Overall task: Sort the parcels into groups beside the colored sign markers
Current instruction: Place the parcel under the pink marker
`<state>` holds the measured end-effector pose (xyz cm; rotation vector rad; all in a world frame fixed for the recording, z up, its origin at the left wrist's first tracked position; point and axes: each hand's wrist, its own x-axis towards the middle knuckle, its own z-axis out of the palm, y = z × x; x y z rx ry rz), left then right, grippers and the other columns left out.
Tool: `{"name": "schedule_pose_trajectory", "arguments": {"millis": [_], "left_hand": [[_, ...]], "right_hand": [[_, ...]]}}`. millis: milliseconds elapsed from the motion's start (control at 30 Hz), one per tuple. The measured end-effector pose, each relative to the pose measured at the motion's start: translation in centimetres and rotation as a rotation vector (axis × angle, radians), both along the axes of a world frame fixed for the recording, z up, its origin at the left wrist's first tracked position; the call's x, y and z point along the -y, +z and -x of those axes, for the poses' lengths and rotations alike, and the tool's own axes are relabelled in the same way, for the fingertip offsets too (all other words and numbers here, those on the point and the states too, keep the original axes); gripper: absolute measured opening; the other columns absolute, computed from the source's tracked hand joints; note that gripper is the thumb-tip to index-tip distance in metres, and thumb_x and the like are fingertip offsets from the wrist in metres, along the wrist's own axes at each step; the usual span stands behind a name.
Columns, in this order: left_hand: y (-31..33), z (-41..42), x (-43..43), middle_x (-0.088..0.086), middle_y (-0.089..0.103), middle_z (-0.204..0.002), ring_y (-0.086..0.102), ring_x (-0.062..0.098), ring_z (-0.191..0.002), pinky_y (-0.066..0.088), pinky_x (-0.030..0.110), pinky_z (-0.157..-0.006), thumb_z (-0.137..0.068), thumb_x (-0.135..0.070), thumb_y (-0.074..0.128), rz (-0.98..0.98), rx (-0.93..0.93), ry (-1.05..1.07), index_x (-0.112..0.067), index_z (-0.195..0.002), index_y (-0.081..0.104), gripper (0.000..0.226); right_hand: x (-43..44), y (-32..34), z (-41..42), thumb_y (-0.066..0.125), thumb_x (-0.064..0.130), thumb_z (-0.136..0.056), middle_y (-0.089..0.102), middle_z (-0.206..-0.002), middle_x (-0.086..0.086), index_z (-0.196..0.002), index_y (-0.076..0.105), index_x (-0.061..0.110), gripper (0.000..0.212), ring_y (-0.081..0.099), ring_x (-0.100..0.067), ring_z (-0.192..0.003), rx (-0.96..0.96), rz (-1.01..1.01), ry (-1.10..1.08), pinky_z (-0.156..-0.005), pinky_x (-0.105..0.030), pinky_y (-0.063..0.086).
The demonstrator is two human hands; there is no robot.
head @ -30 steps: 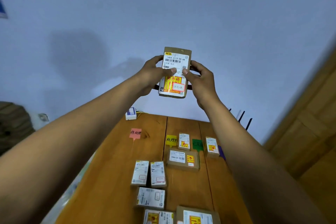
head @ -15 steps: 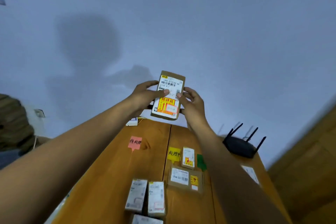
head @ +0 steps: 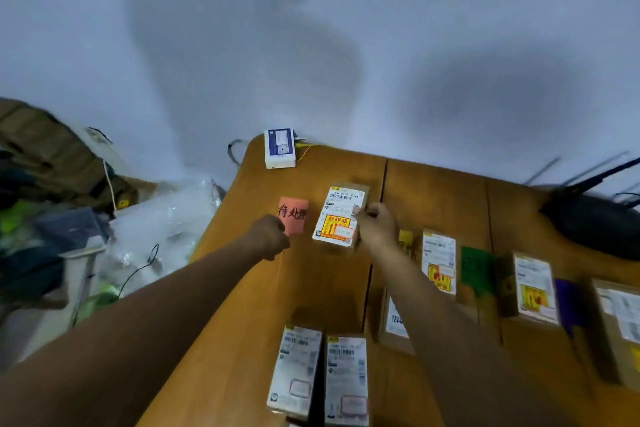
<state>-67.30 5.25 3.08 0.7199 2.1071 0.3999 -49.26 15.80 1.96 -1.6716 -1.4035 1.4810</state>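
Cardboard parcel (head: 337, 215) lies by pink marker (head: 294, 215), right hand (head: 377, 225) apparently pinching its edge.

Dim, bluish light; broad soft shadows on the wall (head: 311, 45); motion blur throughout, edges seemingly warped.

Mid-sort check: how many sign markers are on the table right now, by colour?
Pink marker: 1
Yellow marker: 1
Green marker: 1
Purple marker: 1
Total: 4
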Motion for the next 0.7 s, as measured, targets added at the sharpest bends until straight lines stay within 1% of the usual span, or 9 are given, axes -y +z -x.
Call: {"name": "schedule_pose_trajectory", "arguments": {"millis": [100, 167, 233, 367, 433, 500, 567, 633, 700], "left_hand": [[-7.1, 0.5, 0.0, 0.018, 0.068, -0.114, 0.066, 0.031, -0.094, 0.058, 0.038, -0.078, -0.091, -0.015, 0.067, 0.073, -0.116, -0.071, -0.003, -0.114, 0.064, 0.026], [-10.5, 0.6, 0.2, 0.014, 0.069, -0.115, 0.065, 0.030, -0.097, 0.055, 0.034, -0.076, -0.094, -0.017, 0.061, 0.035, -0.186, -0.122, -0.008, -0.117, 0.064, 0.025], [-13.0, 0.3, 0.3, 0.010, 0.068, -0.120, 0.064, 0.027, -0.100, 0.049, 0.027, -0.070, -0.096, -0.015, 0.054, -0.053, -0.229, -0.092, -0.014, -0.124, 0.062, 0.029], [-15.2, -0.6, -0.1, 0.010, 0.068, -0.123, 0.064, 0.026, -0.106, 0.052, 0.032, -0.083, -0.105, -0.026, 0.040, -0.201, -0.232, -0.021, -0.015, -0.119, 0.064, 0.030], [-15.1, -1.3, -0.3, 0.008, 0.068, -0.123, 0.065, 0.024, -0.102, 0.053, 0.030, -0.083, -0.106, -0.028, 0.039, -0.235, -0.194, -0.037, -0.015, -0.121, 0.063, 0.032], [-15.0, -1.8, -0.4, 0.007, 0.068, -0.122, 0.062, 0.016, -0.093, 0.051, 0.024, -0.072, -0.105, -0.027, 0.041, -0.234, -0.174, -0.066, -0.017, -0.122, 0.062, 0.029], [-15.1, -2.4, -0.5, 0.005, 0.067, -0.121, 0.058, 0.011, -0.088, 0.044, 0.014, -0.064, -0.106, -0.032, 0.040, -0.251, -0.137, -0.051, -0.017, -0.123, 0.062, 0.031], [-15.2, -2.7, -0.5, 0.004, 0.068, -0.122, 0.058, 0.011, -0.090, 0.042, 0.010, -0.064, -0.106, -0.038, 0.039, -0.274, -0.119, -0.027, -0.016, -0.124, 0.062, 0.036], [-15.0, -3.0, -0.6, 0.006, 0.068, -0.119, 0.059, 0.014, -0.089, 0.042, 0.011, -0.062, -0.107, -0.033, 0.040, -0.272, -0.127, -0.011, -0.012, -0.122, 0.063, 0.035]], "right_hand": [[-0.8, -6.2, 0.8, 0.064, 0.021, -0.096, 0.069, -0.104, 0.000, -0.104, 0.062, 0.018, 0.009, 0.065, -0.019, -0.088, 0.078, 0.032, 0.010, -0.067, -0.028, 0.050], [-0.9, -9.1, 1.2, 0.064, 0.020, -0.096, 0.070, -0.108, -0.002, -0.115, 0.064, 0.014, 0.020, 0.064, -0.017, -0.087, 0.080, 0.049, 0.003, -0.065, -0.025, 0.047], [-0.8, -11.1, 1.4, 0.064, 0.021, -0.096, 0.071, -0.115, -0.002, -0.122, 0.063, 0.015, 0.027, 0.067, -0.017, -0.090, 0.082, 0.051, -0.009, -0.066, -0.024, 0.049], [-1.3, -12.7, 1.8, 0.062, 0.025, -0.098, 0.065, -0.103, 0.007, -0.123, 0.062, 0.015, 0.027, 0.064, -0.010, -0.084, 0.055, 0.005, -0.042, -0.055, -0.011, 0.043], [-1.6, -12.9, 2.1, 0.062, 0.025, -0.098, 0.065, -0.103, 0.006, -0.122, 0.062, 0.015, 0.026, 0.065, -0.011, -0.086, 0.056, -0.015, -0.057, -0.057, -0.013, 0.044], [-1.6, -12.9, 2.2, 0.062, 0.024, -0.098, 0.066, -0.106, 0.004, -0.122, 0.061, 0.015, 0.026, 0.065, -0.011, -0.084, 0.055, -0.021, -0.059, -0.058, -0.015, 0.046], [-1.6, -13.1, 2.3, 0.062, 0.023, -0.098, 0.065, -0.104, 0.004, -0.121, 0.061, 0.016, 0.024, 0.066, -0.012, -0.084, 0.053, -0.024, -0.056, -0.060, -0.019, 0.050], [-1.7, -13.1, 2.1, 0.060, 0.021, -0.099, 0.066, -0.106, 0.002, -0.119, 0.061, 0.017, 0.021, 0.067, -0.015, -0.088, 0.068, -0.027, -0.065, -0.067, -0.026, 0.055], [-1.9, -13.1, 1.8, 0.059, 0.018, -0.099, 0.068, -0.113, -0.002, -0.122, 0.061, 0.016, 0.023, 0.066, -0.016, -0.091, 0.099, -0.034, -0.074, -0.069, -0.025, 0.052]]}}
